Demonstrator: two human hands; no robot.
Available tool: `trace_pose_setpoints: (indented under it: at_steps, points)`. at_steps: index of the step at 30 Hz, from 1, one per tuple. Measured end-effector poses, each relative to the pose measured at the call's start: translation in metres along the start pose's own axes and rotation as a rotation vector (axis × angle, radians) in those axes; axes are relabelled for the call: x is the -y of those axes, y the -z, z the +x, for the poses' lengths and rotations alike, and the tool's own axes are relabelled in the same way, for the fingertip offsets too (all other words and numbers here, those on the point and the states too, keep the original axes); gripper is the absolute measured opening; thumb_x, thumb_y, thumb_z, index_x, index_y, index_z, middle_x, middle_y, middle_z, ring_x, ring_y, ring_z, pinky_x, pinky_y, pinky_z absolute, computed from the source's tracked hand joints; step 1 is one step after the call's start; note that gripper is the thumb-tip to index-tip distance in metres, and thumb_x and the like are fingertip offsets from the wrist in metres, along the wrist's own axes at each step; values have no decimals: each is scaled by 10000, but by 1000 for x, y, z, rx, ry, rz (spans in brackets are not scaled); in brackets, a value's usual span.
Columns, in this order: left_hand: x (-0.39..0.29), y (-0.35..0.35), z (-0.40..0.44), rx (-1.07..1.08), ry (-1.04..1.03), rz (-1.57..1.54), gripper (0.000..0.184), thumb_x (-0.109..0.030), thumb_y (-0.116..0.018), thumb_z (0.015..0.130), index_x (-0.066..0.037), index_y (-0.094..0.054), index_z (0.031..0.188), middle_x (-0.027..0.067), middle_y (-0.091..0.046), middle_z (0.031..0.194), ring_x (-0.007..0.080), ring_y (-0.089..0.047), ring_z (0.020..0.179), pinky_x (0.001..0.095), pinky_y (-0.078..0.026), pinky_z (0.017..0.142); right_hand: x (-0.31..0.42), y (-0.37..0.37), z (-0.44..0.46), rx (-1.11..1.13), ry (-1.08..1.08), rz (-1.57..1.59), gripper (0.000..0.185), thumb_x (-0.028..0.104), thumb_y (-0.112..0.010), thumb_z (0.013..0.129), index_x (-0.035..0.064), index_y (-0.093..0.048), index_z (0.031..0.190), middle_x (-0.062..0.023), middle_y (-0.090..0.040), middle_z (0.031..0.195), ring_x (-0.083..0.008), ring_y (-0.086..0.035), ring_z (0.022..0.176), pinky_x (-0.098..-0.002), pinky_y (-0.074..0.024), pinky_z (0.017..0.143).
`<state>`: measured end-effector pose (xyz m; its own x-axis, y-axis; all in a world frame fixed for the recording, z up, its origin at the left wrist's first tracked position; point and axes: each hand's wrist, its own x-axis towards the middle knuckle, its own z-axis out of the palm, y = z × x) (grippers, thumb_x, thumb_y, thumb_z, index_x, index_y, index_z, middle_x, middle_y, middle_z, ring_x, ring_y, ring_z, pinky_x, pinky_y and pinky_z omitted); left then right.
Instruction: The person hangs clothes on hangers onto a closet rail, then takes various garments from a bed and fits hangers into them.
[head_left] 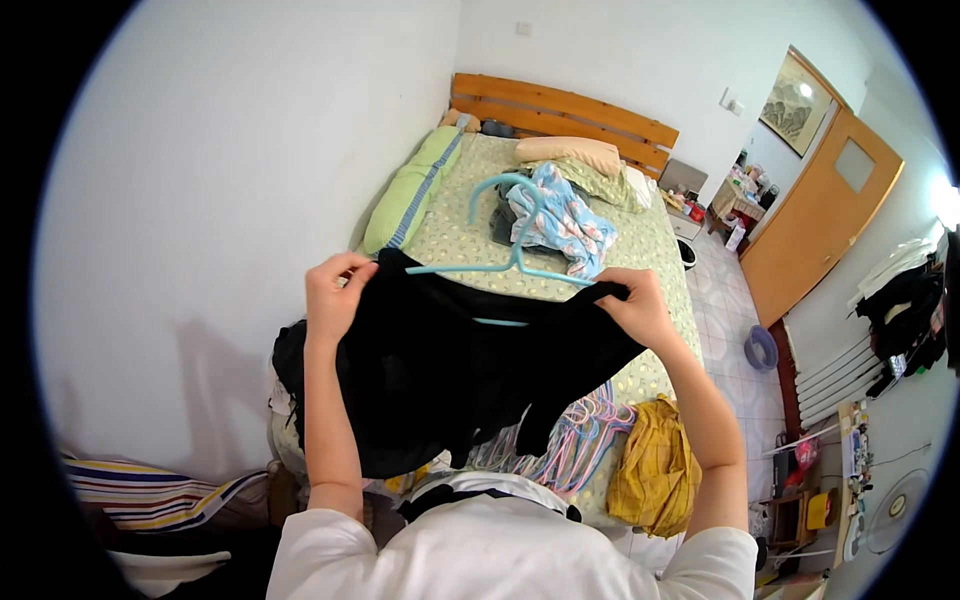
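Note:
A black garment [470,370] hangs spread between my two hands, above the near part of the bed. A light blue clothes hanger [517,255] sits inside its neck opening, with the hook pointing away toward the headboard. My left hand [338,290] pinches the garment's upper left corner near one end of the hanger. At the upper right corner, my right hand [637,305] grips the cloth by the hanger's other end. Below the garment, several pink, blue and purple hangers [575,440] lie in a pile, beside a mustard-yellow checked garment [655,470].
A bed [450,210] with a wooden headboard [560,105] bears a green bolster [415,190], pillows and a crumpled blue patterned cloth [565,220]. A wall runs along the left. At right are a purple basin [761,348], an orange door [820,220] and hanging clothes [900,300].

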<state>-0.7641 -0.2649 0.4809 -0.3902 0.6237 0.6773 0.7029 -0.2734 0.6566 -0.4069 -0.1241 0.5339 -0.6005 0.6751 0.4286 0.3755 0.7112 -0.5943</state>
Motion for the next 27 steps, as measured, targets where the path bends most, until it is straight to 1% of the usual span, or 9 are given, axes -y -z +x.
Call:
trace_pose_setpoints:
  at_steps: [2,3,6,8,13,16,22,23,27]
  points:
    - [-2,7,0,13,10,2,64,-31,-650,796,26,-631,814,109,-649,740,181,-608,656,272,-470,646,-3,3,-1,-47,-49,37,206,30,-667,663,-1,-652,866,-144,-657,743,-250,-643,677,-312,-487,638]
    - [-5,7,-1,40,-37,-1,76,-44,-649,800,23,-630,832,116,-650,752,195,-613,668,278,-472,655,-2,2,0,-61,-40,104,185,-42,-628,643,-41,-600,826,-48,-556,639,-73,-507,606,-237,-423,584]
    - [-30,1,-5,261,-109,-42,201,-154,-668,802,-13,-621,937,162,-647,820,318,-629,752,320,-481,700,-6,-2,4,-104,-37,90,186,-44,-619,644,-40,-607,830,-55,-590,657,-94,-537,606,-263,-438,586]
    - [-39,-10,-9,314,-217,157,235,-175,-691,785,-21,-621,949,162,-648,840,349,-609,750,346,-479,673,-11,-9,5,-98,7,68,216,-46,-633,638,-31,-611,852,-72,-606,703,-146,-571,642,-292,-453,617]
    - [-23,-18,-7,35,-264,175,134,-106,-728,729,-21,-656,803,133,-645,730,298,-596,589,317,-457,528,-6,-3,9,5,224,-106,291,22,-718,658,21,-600,924,-124,-587,870,-328,-588,860,-373,-475,728]
    - [-17,-9,-4,-59,-323,179,139,-89,-732,719,-13,-652,803,124,-649,733,280,-599,577,308,-447,513,-18,11,9,0,344,-211,276,35,-725,682,15,-599,927,-128,-578,864,-331,-588,866,-371,-472,741]
    - [-24,-4,-2,-92,-349,179,110,-49,-714,725,-6,-631,784,88,-615,681,228,-528,509,273,-395,472,-35,23,3,66,128,-107,212,149,-645,831,16,-608,993,-168,-623,901,-351,-587,840,-386,-464,754]
    - [-24,-3,-2,-92,-348,182,110,-49,-714,726,-8,-631,785,88,-612,679,227,-526,508,273,-393,471,-31,27,1,164,-24,-170,254,221,-571,900,12,-598,1040,-199,-628,885,-360,-590,819,-379,-461,741]
    - [-20,-4,-1,-88,-330,223,116,-52,-720,723,-12,-632,788,87,-601,671,222,-514,504,274,-385,469,-33,24,-1,169,-88,-100,252,213,-525,931,3,-588,1054,-212,-617,857,-362,-596,802,-366,-462,715]
